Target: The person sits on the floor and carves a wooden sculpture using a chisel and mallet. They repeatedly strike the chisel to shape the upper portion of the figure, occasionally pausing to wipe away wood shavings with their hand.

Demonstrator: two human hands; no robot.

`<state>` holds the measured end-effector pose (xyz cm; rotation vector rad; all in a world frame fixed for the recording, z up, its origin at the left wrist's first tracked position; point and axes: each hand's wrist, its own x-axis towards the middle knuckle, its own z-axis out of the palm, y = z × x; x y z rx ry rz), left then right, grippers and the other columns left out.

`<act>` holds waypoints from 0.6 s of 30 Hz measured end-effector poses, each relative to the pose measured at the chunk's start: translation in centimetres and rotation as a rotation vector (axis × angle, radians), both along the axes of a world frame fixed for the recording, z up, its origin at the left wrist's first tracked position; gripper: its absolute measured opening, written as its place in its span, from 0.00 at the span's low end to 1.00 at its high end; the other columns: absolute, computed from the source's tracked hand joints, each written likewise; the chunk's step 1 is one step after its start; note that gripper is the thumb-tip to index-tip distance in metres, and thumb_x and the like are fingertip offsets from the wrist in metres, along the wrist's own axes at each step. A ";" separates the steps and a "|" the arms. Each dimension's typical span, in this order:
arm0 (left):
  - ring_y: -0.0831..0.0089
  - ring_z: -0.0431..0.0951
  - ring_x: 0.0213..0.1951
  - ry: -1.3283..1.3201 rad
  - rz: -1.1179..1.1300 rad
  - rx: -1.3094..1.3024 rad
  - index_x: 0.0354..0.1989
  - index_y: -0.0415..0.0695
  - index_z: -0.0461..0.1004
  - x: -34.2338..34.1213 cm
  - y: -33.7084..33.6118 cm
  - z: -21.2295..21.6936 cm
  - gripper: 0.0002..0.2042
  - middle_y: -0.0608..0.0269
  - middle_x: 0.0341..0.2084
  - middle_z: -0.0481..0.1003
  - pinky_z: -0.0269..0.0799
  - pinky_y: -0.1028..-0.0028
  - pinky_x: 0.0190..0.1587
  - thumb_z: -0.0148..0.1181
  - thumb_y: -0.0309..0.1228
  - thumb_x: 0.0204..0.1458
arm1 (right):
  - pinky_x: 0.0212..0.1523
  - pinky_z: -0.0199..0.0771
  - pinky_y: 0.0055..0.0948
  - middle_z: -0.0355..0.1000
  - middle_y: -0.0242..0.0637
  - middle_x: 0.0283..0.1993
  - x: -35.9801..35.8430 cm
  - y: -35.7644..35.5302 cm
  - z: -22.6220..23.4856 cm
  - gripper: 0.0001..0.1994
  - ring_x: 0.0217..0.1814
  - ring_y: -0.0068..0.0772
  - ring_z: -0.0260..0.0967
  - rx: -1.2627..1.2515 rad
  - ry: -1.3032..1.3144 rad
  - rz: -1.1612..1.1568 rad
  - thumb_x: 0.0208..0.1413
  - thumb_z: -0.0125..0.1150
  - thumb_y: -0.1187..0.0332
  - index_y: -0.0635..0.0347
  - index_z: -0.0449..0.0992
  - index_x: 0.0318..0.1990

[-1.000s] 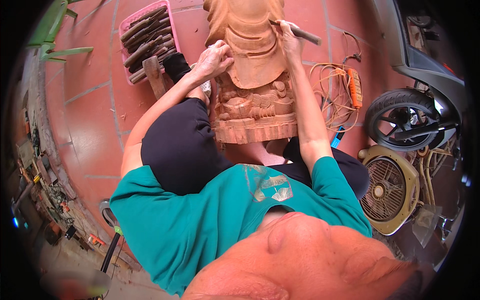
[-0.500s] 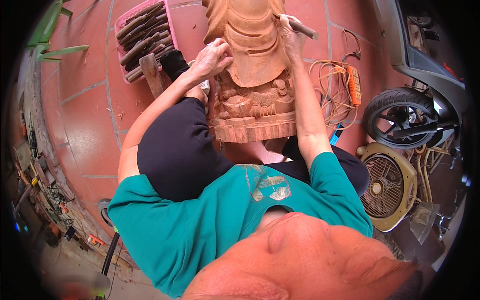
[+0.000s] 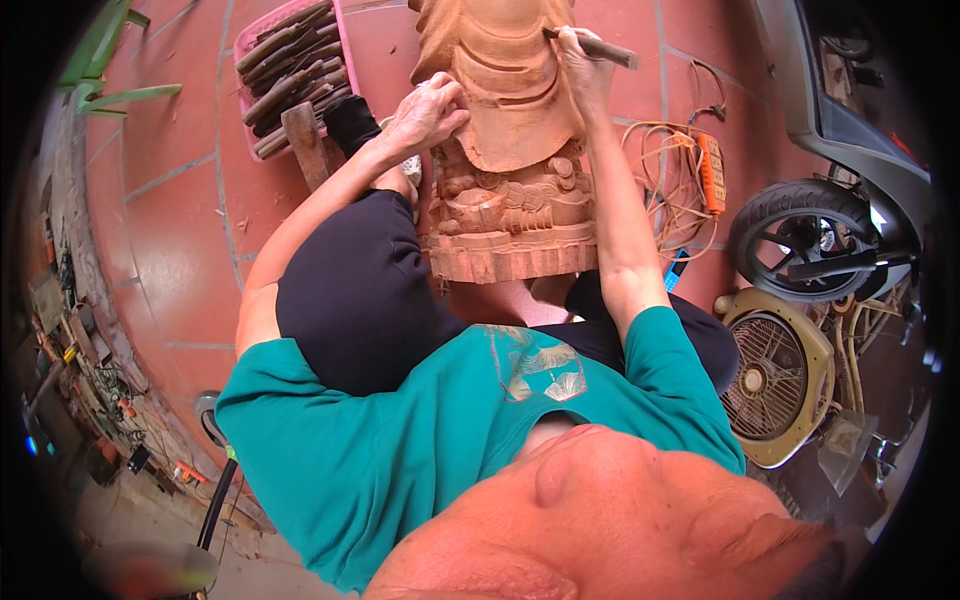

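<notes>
Wooden carving (image 3: 508,132) between our hands: right hand (image 3: 585,68) grips tool (image 3: 610,52) at its right edge; left hand (image 3: 430,112) curled by its left, hold unclear. We judge shaping in hand; next stroke needs steady tip.

No readable text, label, brand, number or sign on any surface in view.

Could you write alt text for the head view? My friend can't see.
A person in a green shirt holds a chisel-like tool at a carved wooden statue with the right hand; the left hand is near the statue. A pink basket lies left.
</notes>
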<state>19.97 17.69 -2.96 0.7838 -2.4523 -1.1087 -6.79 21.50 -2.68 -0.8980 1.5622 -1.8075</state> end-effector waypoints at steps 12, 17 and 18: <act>0.51 0.76 0.43 0.024 -0.004 -0.020 0.34 0.40 0.75 -0.1 0.0 -0.3 0.08 0.52 0.39 0.72 0.73 0.58 0.46 0.63 0.31 0.51 | 0.38 0.68 0.18 0.75 0.23 0.32 -0.5 0.7 0.5 0.07 0.34 0.14 0.67 0.071 0.110 0.048 0.59 0.66 0.68 0.62 0.82 0.36; 0.51 0.76 0.44 -0.013 -0.012 0.001 0.35 0.40 0.74 -0.2 -0.1 0.0 0.08 0.52 0.40 0.73 0.73 0.58 0.47 0.63 0.31 0.51 | 0.38 0.68 0.18 0.76 0.24 0.33 0.0 1.4 -0.7 0.07 0.36 0.14 0.68 0.023 0.012 0.054 0.58 0.66 0.68 0.63 0.82 0.36; 0.51 0.76 0.44 -0.016 -0.011 -0.004 0.35 0.40 0.74 -0.2 -0.2 0.0 0.08 0.52 0.40 0.73 0.73 0.59 0.47 0.63 0.31 0.51 | 0.38 0.69 0.17 0.76 0.25 0.33 0.1 1.6 -0.4 0.07 0.35 0.15 0.69 0.017 0.052 0.073 0.58 0.66 0.68 0.63 0.82 0.36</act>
